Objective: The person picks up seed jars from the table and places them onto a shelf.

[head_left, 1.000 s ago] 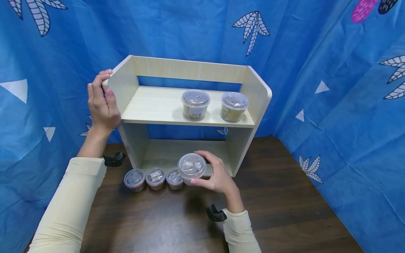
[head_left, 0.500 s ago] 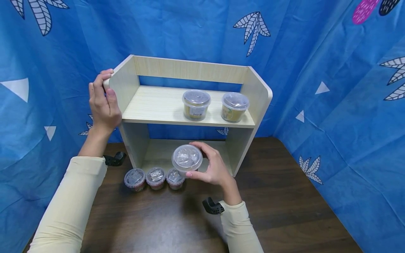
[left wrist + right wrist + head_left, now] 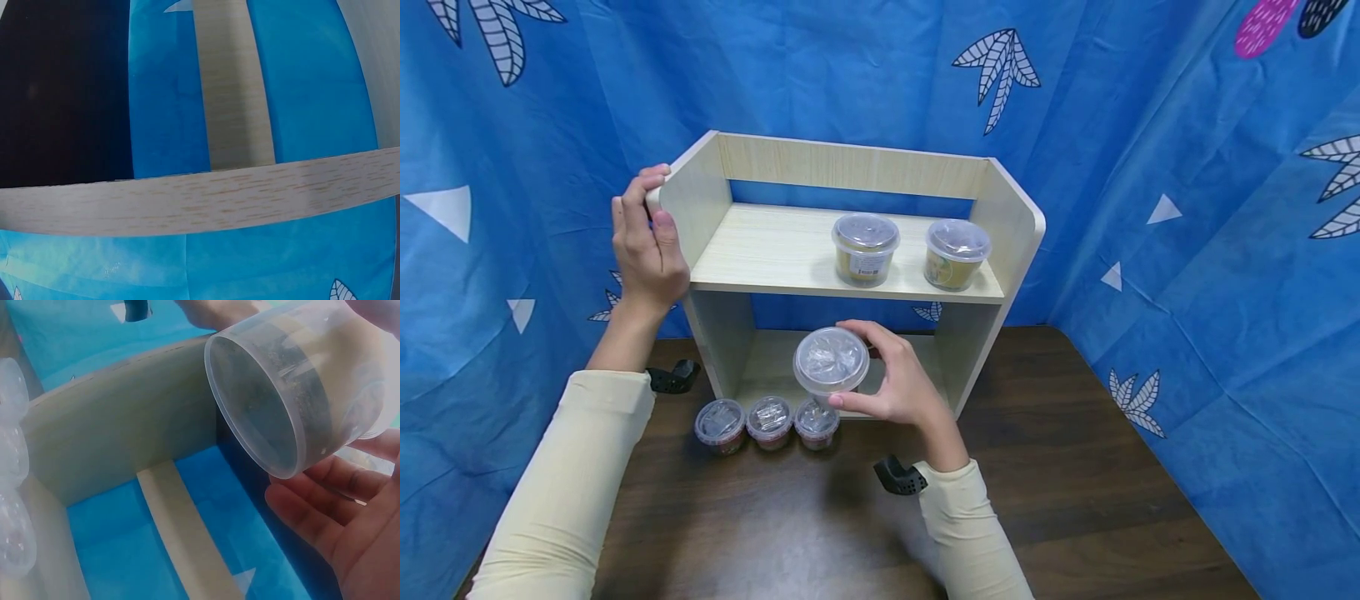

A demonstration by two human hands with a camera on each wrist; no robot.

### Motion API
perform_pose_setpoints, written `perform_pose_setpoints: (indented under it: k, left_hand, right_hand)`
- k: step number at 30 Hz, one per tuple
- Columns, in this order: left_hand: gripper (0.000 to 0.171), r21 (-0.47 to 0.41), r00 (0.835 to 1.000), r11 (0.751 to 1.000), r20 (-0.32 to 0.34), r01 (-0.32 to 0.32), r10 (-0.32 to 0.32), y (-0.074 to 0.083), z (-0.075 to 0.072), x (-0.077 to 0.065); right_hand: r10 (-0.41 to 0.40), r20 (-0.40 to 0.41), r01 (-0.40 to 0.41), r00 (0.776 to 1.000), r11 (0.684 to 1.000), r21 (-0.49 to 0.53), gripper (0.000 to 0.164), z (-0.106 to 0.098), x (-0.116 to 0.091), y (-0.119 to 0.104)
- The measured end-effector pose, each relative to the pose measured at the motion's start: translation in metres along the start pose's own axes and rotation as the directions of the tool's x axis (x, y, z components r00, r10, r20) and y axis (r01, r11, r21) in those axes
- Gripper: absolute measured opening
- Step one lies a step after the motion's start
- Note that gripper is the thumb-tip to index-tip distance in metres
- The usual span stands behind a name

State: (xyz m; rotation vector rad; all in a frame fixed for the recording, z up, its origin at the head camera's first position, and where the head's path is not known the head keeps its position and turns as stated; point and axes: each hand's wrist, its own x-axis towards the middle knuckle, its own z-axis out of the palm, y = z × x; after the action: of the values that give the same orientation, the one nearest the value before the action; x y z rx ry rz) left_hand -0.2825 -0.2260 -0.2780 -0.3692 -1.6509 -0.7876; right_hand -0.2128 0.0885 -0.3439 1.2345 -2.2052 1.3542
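Note:
My right hand [image 3: 904,382] holds a clear plastic tub [image 3: 827,357] with a see-through lid, thumb in front and fingers behind. The tub is raised before the lower compartment of a pale wooden shelf [image 3: 790,242]. In the right wrist view the tub [image 3: 256,406] shows its base and a yellowish band inside; my fingers [image 3: 312,512] lie along its side. My left hand [image 3: 647,242] grips the front edge of the shelf's left side panel. The left wrist view shows shelf boards [image 3: 237,200] but no hand.
Two lidded tubs with yellow contents, a left one [image 3: 865,250] and a right one [image 3: 957,254], stand on the upper board. Three smaller lidded cups, including the leftmost cup [image 3: 720,425], line up on the dark table [image 3: 1075,467] before the shelf. Blue curtain [image 3: 865,75] hangs behind.
My right hand has lifted the tub and carried it left and up, towards the upper board. My left hand stays on the side panel.

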Motion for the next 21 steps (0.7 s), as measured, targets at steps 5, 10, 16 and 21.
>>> perform_pose_setpoints:
  k: [5,10,16,21]
  left_hand:
    - [0.04,0.0,1.0,1.0,0.003,0.001,-0.001,0.0,-0.001,0.0]
    - [0.04,0.005,1.0,1.0,0.008,0.007,-0.007,0.0,-0.001,-0.001]
    - [0.041,0.003,1.0,1.0,0.01,0.006,-0.006,0.0,-0.001,0.0]
    - [0.042,-0.002,1.0,1.0,0.015,-0.001,0.001,0.001,-0.002,0.001]
  right_hand:
    - [-0.02,-0.003,0.02,1.0,1.0,0.001,0.092,0.001,0.006,-0.003]
    - [-0.031,-0.006,0.031,0.999,0.999,-0.019,0.094,-0.001,0.012,-0.007]
    - [-0.026,-0.024,0.025,0.999,0.999,-0.021,0.094,-0.003,0.021,-0.016]
    - [-0.01,-0.065,0.008,0.998,0.999,-0.032,0.094,-0.002,0.028,-0.024]
